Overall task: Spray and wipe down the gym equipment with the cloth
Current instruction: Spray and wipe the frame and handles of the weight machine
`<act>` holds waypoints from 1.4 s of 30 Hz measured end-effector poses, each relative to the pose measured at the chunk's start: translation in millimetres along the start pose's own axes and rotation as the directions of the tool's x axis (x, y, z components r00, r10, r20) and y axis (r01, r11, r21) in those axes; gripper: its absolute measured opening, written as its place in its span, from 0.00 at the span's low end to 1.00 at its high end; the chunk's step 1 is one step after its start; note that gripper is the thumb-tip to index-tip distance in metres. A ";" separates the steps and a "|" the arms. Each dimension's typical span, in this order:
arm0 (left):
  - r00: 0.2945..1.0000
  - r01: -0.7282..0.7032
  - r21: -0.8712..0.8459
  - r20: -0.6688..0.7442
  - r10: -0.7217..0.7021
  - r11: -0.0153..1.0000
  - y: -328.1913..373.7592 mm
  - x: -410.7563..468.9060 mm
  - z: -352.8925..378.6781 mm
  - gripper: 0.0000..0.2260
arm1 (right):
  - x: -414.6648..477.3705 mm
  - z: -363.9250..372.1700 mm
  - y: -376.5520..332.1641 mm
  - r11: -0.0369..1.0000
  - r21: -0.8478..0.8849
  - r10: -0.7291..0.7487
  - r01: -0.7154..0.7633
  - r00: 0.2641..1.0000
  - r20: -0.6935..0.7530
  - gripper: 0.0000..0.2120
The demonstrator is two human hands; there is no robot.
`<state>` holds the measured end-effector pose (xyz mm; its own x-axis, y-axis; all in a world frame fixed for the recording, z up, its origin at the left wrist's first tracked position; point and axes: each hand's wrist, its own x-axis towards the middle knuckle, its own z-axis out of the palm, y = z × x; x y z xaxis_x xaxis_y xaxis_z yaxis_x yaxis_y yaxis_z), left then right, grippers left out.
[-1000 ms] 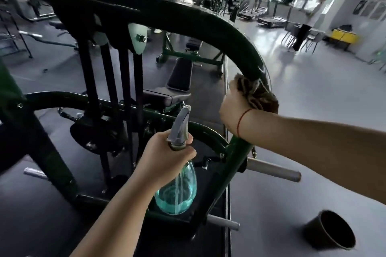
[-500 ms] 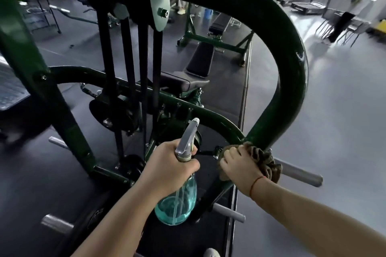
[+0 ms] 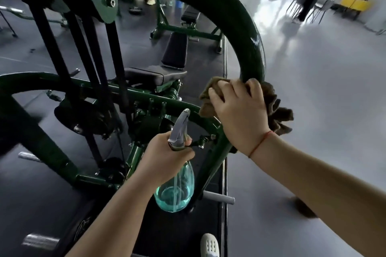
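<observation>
A dark green curved frame tube of a gym machine arches from the top down the middle of the view. My right hand wraps a brown cloth around this tube on its lower, descending part; the cloth bunches out to the right of the hand. My left hand grips the neck of a clear teal spray bottle with a grey trigger head, held upright just left of the tube. The bottle holds some liquid at the bottom.
Black belts and a pulley plate hang left of the tube. A black padded seat and a bench stand behind. Steel pegs stick out low by the frame. Grey floor spreads to the right, with chairs and a yellow cart far back.
My right hand with the cloth went down the curved tube and has come partway back up it. The left hand keeps the bottle in about the same place.
</observation>
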<state>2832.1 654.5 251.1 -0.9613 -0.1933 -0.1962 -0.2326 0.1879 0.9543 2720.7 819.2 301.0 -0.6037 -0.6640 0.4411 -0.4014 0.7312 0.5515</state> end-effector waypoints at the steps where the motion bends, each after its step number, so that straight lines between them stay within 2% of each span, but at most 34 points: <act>1: 1.000 0.004 0.002 -0.006 -0.004 1.000 -2.1 1.4 0.9 0.05 | 1.8 5.7 -4.7 0.999 -0.038 -0.023 0.025 0.999 0.044 0.18; 5: 0.999 0.035 0.039 -0.038 -0.033 0.999 -15.6 -1.2 -0.7 0.04 | -8.8 37.4 -30.2 0.981 -0.068 -0.161 0.184 0.953 0.255 0.12; 9: 0.995 0.076 0.087 -0.077 -0.069 0.993 -41.9 -7.5 -7.0 0.06 | -30.2 69.6 -62.5 0.940 -0.011 -0.305 0.340 0.856 0.417 0.14; 11: 0.993 0.101 0.084 -0.070 -0.095 0.991 -57.5 -11.7 -8.7 0.08 | -38.9 87.1 -80.5 0.911 -0.083 -0.318 0.403 0.818 0.480 0.19; 14: 0.986 0.156 0.064 -0.078 -0.150 0.986 -81.7 -13.2 -7.4 0.07 | -45.2 113.5 -107.7 0.865 -0.143 -0.334 0.481 0.765 0.551 0.19; 18: 0.980 0.184 0.086 -0.091 -0.176 0.979 -107.0 -14.9 -0.8 0.04 | -45.4 153.2 -141.6 0.828 -0.058 -0.368 0.557 0.619 0.694 0.15; 22: 0.966 0.242 0.070 -0.107 -0.234 0.968 -139.9 -9.2 1.6 0.04 | -51.0 200.0 -181.2 0.829 -0.048 -0.288 0.556 0.500 0.817 0.16; 30: 0.930 0.327 0.075 -0.201 -0.307 0.942 -213.7 5.5 3.8 0.04 | -75.5 276.7 -247.9 0.811 0.007 -0.237 0.585 0.317 0.918 0.17; 32: 0.926 0.334 0.087 -0.215 -0.310 0.939 -232.2 9.4 7.9 0.06 | -87.2 294.4 -262.7 0.809 0.047 -0.250 0.586 0.272 0.929 0.15; 37: 0.922 0.340 0.072 -0.224 -0.317 0.938 -270.4 20.6 23.0 0.06 | -108.5 320.6 -282.4 0.696 0.155 -0.359 0.701 0.152 0.921 0.17; 42: 0.936 0.297 0.077 -0.221 -0.274 0.952 -274.6 22.0 36.4 0.08 | -107.3 319.6 -277.2 0.773 0.330 -0.441 0.542 0.084 0.894 0.22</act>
<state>2869.5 633.7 -23.5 -0.8034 -0.4449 -0.3958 -0.5184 0.1953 0.8326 2676.7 737.6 -125.6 -0.4893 -0.2382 -0.8389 -0.8648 0.2565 0.4316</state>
